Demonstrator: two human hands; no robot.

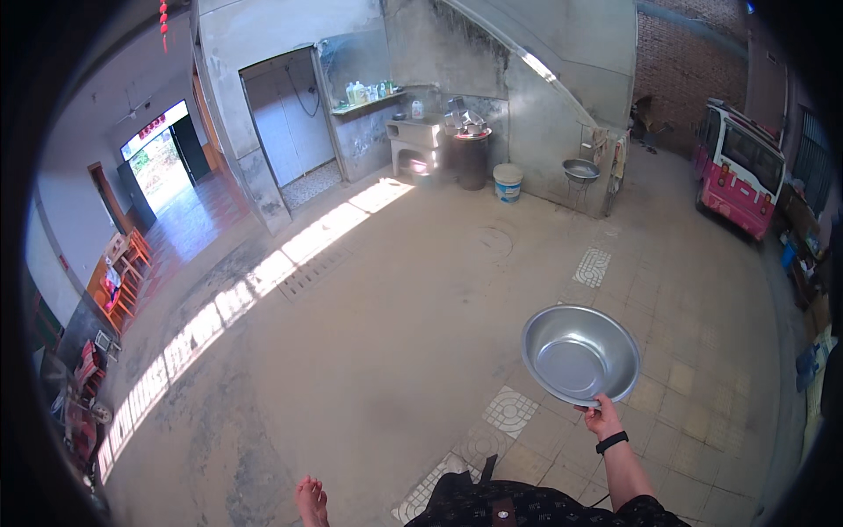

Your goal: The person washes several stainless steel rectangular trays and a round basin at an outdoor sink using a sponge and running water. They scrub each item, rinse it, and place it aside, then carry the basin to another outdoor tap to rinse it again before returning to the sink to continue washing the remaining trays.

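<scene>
My right hand (602, 419), with a black band on its wrist, grips the near rim of a wide silver metal basin (580, 356). The thumb lies over the rim and the fingers are beneath. The basin is held out in front of me to the right, tilted so its bare inside shows. Low at the bottom edge, my left hand (312, 501) hangs apart from everything, with nothing in it. Its fingers are loosely bent and slightly apart.
A washbasin stand (414, 133), a dark barrel (471, 162) and a white-and-blue bucket (507, 183) stand by the far wall. Another metal basin (580, 169) rests on a stand nearby. A pink-and-white vehicle (742, 167) is parked at right, wooden chairs (114, 294) at left.
</scene>
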